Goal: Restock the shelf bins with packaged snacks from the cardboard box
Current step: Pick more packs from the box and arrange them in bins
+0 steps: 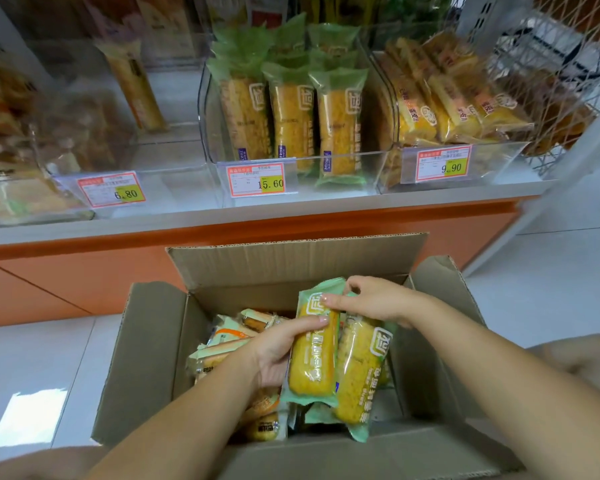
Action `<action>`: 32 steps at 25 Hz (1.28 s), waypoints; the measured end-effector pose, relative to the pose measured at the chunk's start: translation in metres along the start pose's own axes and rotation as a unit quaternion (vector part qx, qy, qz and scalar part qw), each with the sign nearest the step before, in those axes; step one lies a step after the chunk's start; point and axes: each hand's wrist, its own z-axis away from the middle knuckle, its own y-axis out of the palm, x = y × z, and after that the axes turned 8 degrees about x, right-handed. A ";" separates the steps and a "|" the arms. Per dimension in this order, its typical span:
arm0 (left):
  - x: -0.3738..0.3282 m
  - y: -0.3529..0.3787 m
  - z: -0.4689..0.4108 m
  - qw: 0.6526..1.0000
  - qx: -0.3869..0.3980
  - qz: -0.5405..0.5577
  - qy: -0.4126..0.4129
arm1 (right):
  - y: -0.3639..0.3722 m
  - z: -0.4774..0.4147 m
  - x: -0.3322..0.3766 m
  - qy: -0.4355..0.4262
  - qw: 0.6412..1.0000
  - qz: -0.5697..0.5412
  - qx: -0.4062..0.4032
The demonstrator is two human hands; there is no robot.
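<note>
Left hand (274, 355) fingers grip a green-wrapped bread pack (314, 358) over the cardboard box (146, 341); right hand (374, 299) fingers pinch the pack's upper end.

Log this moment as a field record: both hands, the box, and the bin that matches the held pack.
left hand: grips green pack from the side
right hand: pinches that pack's top end
cardboard box: open, other packs inside
matching bin: middle bin, same green wrappers standing in it
price tag: 15.60
</note>
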 end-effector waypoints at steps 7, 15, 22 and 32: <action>0.013 -0.007 0.000 0.996 0.004 -0.061 -0.062 | -0.004 0.001 -0.035 0.092 0.932 -0.164 0.310; -0.013 -0.010 0.014 0.998 -0.028 -0.061 0.014 | 0.019 -0.004 -0.055 0.008 0.880 -0.467 0.079; -0.067 0.025 0.055 0.970 -0.067 -0.164 0.167 | 0.004 0.030 0.012 -0.153 0.914 -0.375 -0.013; -0.161 0.024 0.140 0.805 -0.316 -0.308 0.396 | -0.114 0.057 0.172 -0.342 0.860 -0.191 -0.326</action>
